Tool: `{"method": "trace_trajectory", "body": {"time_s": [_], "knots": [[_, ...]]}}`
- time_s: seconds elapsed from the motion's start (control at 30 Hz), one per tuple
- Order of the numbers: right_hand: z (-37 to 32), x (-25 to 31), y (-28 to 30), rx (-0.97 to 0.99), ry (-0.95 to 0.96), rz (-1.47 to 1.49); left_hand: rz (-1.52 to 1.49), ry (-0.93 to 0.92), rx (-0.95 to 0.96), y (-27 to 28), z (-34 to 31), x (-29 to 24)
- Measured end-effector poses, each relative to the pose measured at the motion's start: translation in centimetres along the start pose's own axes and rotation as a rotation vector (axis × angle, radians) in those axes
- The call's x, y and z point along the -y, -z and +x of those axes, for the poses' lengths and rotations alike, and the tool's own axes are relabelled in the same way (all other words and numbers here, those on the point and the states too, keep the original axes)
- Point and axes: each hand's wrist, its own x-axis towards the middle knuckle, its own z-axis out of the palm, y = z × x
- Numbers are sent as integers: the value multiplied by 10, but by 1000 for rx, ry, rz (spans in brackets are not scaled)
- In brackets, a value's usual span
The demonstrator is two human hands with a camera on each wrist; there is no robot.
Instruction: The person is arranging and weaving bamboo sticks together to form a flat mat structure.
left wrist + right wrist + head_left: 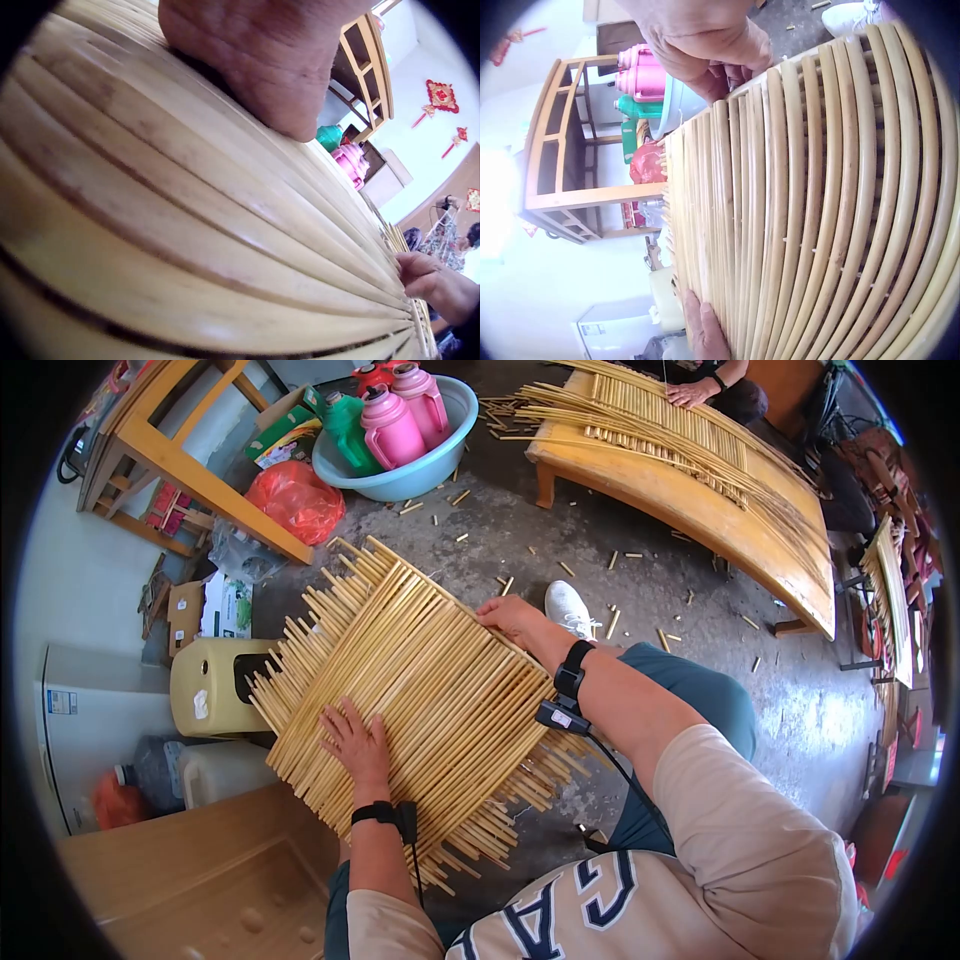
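Head view shows a panel of slender, pale sticks (430, 670) lying between and beneath both hands, tilted relative to the person and apparently borne on the lap; its support is hidden. The left hand (360, 745) is released: its fingers are spread and its palm side rests on the upper face of the sticks. The right hand (515, 622) grasps the panel's far edge, fingers bent over the pale edge strip (440, 592). Right wrist view confirms the curled fingers at that edge; whether they also hold a loose piece cannot be told.

Stick ends (285, 690) project unevenly beyond the left hand's fingertips, on its outer side. More ends jut out on the near side, to the right of the left wrist. Narrow gaps are visible between several sticks nearer the right hand.

Step in hand, as judged: the left hand steadies the face while the right works or checks the edge. The next move calls for a firm, flat left hand and a light right-hand pinch along the strip, so that the sticks do not shift or spread. Excess pull could skew them.

Beyond the right hand lies a white shoe (568, 608); short offcuts (613, 624) are scattered on the floor to its right.
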Motion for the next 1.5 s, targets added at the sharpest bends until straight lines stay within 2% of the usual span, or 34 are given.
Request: {"method": "trace_trajectory", "body": {"time_s": [0.13,0.3,0.6,0.83,1.03,1.1,1.5], "knots": [[-3,2,-1,43,-7,-2,15,-5,3,0,2,-2],[-2,4,-1,40,-92,186,30,-12,2,-1,2,-2],[7,-1,2,71,-123,291,45,-9,41,3,1,-4],[-9,10,1,17,-150,270,15,-36,31,4,4,-8],[-11,13,1,80,-191,315,37,-29,44,4,3,-8],[-11,17,-1,28,-212,302,37,-33,40,3,4,-8],[-10,18,3,28,-197,236,92,-51,-2,-3,5,-6]]}}
